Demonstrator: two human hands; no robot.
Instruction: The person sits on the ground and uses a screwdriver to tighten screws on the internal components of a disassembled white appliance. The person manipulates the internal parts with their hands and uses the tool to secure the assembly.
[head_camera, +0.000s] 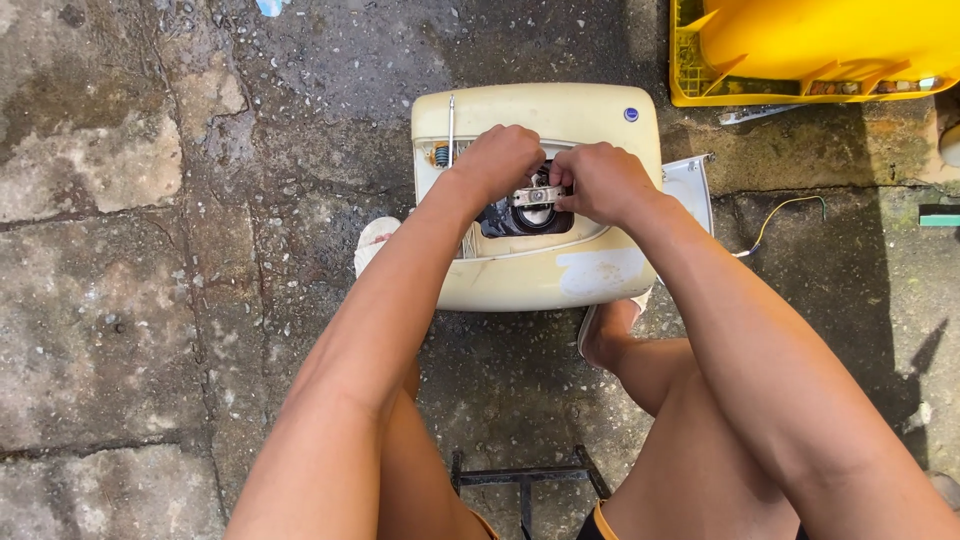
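A cream boxy appliance casing (560, 115) lies on the ground between my feet, with a dark opening in its middle. My left hand (497, 160) and my right hand (603, 180) both rest over that opening, fingers curled onto a small metal bracket part (535, 195) inside it. A thin metal rod (451, 125) stands at the casing's left edge beside a small coiled part (441, 154). What the fingertips grip is partly hidden by the hands.
A yellow plastic crate-like object (800, 50) sits at the top right. A yellow-green wire (785, 208) trails right of the casing, near a grey panel (692, 185). A black metal stool frame (525, 478) is under me. The ground is wet stone paving.
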